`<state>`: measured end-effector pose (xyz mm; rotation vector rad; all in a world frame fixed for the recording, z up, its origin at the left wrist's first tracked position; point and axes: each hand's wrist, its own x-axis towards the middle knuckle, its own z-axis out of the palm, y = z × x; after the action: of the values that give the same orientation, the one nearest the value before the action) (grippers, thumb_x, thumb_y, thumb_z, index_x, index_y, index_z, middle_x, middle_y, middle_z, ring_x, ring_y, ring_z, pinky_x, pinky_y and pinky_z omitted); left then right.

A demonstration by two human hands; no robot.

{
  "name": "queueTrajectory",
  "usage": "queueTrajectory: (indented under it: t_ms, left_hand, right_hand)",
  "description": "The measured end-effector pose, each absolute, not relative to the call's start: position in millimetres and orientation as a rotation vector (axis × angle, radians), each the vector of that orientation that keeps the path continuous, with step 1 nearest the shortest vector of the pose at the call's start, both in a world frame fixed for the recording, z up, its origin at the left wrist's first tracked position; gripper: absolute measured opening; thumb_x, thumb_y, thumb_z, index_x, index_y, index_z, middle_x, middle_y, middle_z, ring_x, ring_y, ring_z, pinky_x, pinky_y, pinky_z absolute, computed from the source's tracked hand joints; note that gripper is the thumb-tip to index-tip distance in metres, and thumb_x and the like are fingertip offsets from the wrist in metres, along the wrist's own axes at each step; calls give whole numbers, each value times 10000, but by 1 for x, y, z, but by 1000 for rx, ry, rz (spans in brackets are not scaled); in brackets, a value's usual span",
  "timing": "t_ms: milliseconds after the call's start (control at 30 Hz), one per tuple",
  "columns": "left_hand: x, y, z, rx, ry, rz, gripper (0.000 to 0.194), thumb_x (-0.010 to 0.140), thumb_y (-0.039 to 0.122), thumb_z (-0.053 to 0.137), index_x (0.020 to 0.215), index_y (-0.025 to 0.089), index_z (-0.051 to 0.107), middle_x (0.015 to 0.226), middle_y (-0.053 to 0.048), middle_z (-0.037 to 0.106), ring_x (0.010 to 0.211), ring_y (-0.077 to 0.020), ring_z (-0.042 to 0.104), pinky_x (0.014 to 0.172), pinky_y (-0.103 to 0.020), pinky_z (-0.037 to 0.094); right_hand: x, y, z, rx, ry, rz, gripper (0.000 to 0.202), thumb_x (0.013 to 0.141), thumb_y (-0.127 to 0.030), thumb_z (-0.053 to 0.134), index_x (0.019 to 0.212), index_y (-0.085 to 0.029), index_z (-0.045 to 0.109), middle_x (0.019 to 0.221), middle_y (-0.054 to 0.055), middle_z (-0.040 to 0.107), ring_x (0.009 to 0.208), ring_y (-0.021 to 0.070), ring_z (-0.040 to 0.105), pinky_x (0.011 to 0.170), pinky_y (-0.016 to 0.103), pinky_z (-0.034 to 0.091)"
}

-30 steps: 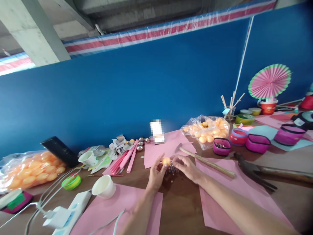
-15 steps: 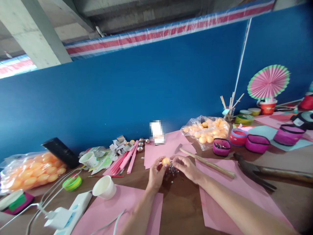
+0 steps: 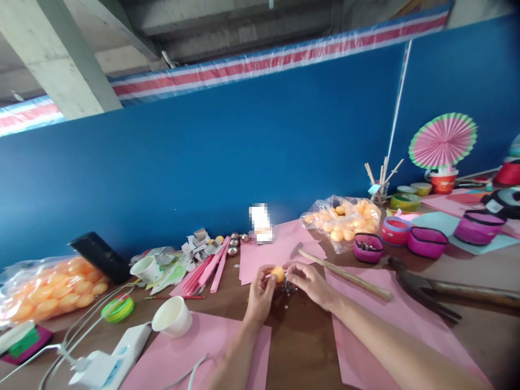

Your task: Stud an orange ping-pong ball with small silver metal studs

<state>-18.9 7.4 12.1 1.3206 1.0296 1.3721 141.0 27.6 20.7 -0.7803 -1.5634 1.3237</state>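
My left hand [image 3: 260,295] pinches a small orange ball [image 3: 278,273], like a table tennis ball, between thumb and fingers just above the table. Close on its right is my right hand [image 3: 312,284], with thumb and forefinger brought together at the ball's side. Whatever those fingertips hold is too small to make out. Beneath both hands lies a loose pile of tiny shiny metallic pieces [image 3: 290,288], partly hidden by the fingers.
Pink paper sheets [image 3: 365,325] lie around the hands. A thin-handled hammer [image 3: 349,275] and a larger hammer [image 3: 422,284] rest at right. Bags of orange balls [image 3: 52,290] stand left and back right. A white cup [image 3: 173,317] and power strip [image 3: 125,352] are at front left.
My right fingertips have come slightly closer to the ball. The ball stays in my left hand, and the camera view has shifted a little.
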Motion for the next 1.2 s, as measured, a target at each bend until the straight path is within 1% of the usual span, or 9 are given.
queueTrajectory:
  t_ms: [67, 233, 267, 433, 533, 667, 833, 1000, 1200]
  left_hand:
    - [-19, 8, 12, 1329, 1050, 1376, 338, 769, 341, 516, 1072, 196, 483, 979, -54, 576, 796, -139, 582, 714, -266, 484]
    - [-20, 10, 12, 1391, 1108, 1394, 344, 757, 350, 526, 1051, 174, 561, 1079, -69, 582, 981, -176, 539, 830, -270, 441]
    - [-21, 10, 12, 1378, 1129, 1400, 346, 752, 353, 531, 1041, 167, 571, 1054, -72, 597, 959, -176, 549, 809, -267, 449]
    - [-22, 10, 10, 1263, 1130, 1380, 379, 685, 333, 615, 1008, 144, 554, 783, -43, 648, 649, -130, 590, 618, -247, 478]
    - [-20, 10, 10, 1266, 1042, 1383, 359, 667, 302, 639, 976, 146, 543, 852, -60, 646, 733, -147, 602, 659, -251, 478]
    - [-19, 10, 10, 1269, 1022, 1368, 452, 695, 306, 614, 1105, 157, 493, 948, -82, 636, 843, -172, 596, 745, -280, 473]
    - [-21, 10, 8, 1274, 1069, 1375, 452, 708, 318, 599, 1114, 144, 504, 972, -95, 634, 852, -184, 598, 759, -297, 472]
    - [-19, 11, 7, 1211, 1051, 1363, 471, 641, 291, 666, 1061, 133, 523, 951, -103, 646, 828, -192, 614, 737, -297, 483]
    - [-17, 10, 9, 1165, 1034, 1373, 471, 601, 246, 699, 1022, 136, 517, 899, -90, 660, 815, -187, 621, 723, -285, 487]
  right_hand:
    - [141, 27, 21, -780, -1568, 1318, 194, 759, -367, 549, 729, -177, 531, 968, 18, 527, 674, 103, 471, 619, 227, 376]
    - [142, 26, 25, -757, -1548, 1326, 212, 754, -383, 554, 735, -173, 542, 938, 20, 533, 676, 104, 474, 630, 234, 380]
    - [141, 26, 26, -752, -1538, 1337, 219, 749, -391, 558, 737, -173, 544, 939, 20, 533, 666, 103, 472, 621, 234, 380]
    - [140, 26, 25, -768, -1510, 1368, 277, 733, -449, 554, 705, -175, 530, 892, 15, 543, 614, 98, 458, 576, 232, 374]
    - [140, 26, 25, -779, -1522, 1368, 294, 733, -471, 542, 717, -178, 521, 871, 18, 546, 633, 108, 466, 583, 231, 379]
    - [141, 26, 25, -770, -1536, 1354, 258, 741, -433, 550, 724, -177, 526, 912, 18, 543, 628, 99, 456, 576, 224, 367]
    - [141, 26, 26, -779, -1569, 1344, 250, 747, -427, 546, 736, -178, 526, 877, 13, 546, 621, 100, 451, 573, 224, 360]
    - [141, 26, 25, -796, -1615, 1313, 261, 750, -434, 541, 737, -174, 534, 831, 9, 550, 638, 108, 462, 591, 224, 364]
    - [141, 27, 23, -780, -1641, 1280, 266, 761, -432, 525, 728, -170, 554, 920, 30, 563, 721, 132, 504, 662, 248, 392]
